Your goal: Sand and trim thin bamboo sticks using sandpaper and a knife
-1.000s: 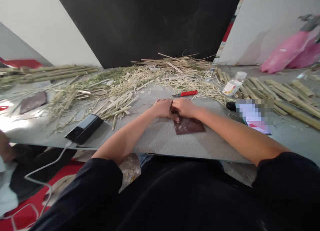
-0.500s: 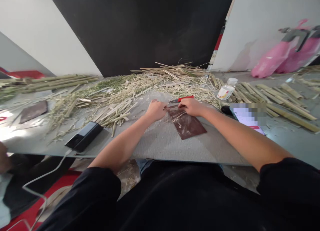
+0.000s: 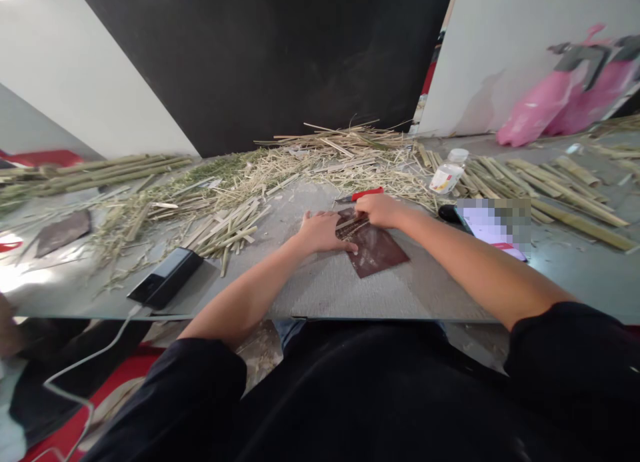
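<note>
A dark brown sheet point(image 3: 383, 254), which looks like sandpaper with pale dust on it, lies flat on the table before me. My left hand point(image 3: 324, 233) rests at its left edge, fingers stretched out and the thumb spread across the sheet. At its far edge my right hand point(image 3: 379, 211) is closed, fingers curled down around the end of a thin bamboo strip point(image 3: 354, 224). That strip lies over the sheet between both hands; its exact ends are hidden. Just beyond the right hand is a red-handled knife or tool point(image 3: 367, 193), partly covered.
Bamboo shavings point(image 3: 300, 165) and cut strips point(image 3: 235, 232) heap behind and left. A black power bank point(image 3: 165, 277) with a white cable sits left; another brown sheet point(image 3: 64, 233) lies beyond. Right are a phone point(image 3: 487, 225), a clear bottle point(image 3: 450, 172), bamboo pieces point(image 3: 575, 209) and pink spray bottles point(image 3: 537, 109).
My left hand has opened from a pinch, moved slightly right and nearer, and spread over the sheet's left edge. My right hand stays at the far edge. The view has shifted slightly.
</note>
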Demonstrator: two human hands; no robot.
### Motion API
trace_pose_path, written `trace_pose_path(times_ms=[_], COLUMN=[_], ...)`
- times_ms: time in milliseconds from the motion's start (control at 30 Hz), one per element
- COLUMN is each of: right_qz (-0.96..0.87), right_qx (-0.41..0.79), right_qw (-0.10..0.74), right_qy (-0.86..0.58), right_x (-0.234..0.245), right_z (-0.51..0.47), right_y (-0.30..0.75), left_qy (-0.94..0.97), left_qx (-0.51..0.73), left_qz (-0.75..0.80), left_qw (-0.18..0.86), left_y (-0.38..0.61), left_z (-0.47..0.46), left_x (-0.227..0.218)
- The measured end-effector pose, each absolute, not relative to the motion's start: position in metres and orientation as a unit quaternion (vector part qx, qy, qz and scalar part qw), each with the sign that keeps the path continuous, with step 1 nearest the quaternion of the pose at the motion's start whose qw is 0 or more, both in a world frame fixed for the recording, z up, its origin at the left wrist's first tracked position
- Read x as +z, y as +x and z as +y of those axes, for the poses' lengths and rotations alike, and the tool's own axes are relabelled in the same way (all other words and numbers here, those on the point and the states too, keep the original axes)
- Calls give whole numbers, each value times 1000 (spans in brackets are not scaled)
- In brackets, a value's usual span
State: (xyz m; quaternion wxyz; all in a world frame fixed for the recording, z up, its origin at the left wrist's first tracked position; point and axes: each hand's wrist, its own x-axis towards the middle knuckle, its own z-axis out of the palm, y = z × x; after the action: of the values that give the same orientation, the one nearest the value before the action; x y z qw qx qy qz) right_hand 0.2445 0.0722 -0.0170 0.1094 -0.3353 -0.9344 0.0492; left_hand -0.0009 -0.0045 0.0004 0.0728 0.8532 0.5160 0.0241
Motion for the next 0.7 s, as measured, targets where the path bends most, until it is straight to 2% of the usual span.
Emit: trace_pose_path(times_ms=[100, 300, 500, 700], right_qz=[-923, -952, -921, -954], right_qx=[48, 22, 40, 27], right_qw=[109, 96, 128, 109], right_qy=[-365, -291, -367, -277], right_x=[-15, -16, -19, -22], right_z=[75, 57, 77, 67], right_y=[244, 210, 251, 221], left_qy=[854, 857, 858, 852], left_qx=[25, 40, 39, 55], left_qz=[515, 512, 509, 518], left_qw=[67, 51, 66, 58], left_y=[-2, -2, -1, -1], left_z=[-4, -5, -2, -2], left_x=[2, 1, -1, -3])
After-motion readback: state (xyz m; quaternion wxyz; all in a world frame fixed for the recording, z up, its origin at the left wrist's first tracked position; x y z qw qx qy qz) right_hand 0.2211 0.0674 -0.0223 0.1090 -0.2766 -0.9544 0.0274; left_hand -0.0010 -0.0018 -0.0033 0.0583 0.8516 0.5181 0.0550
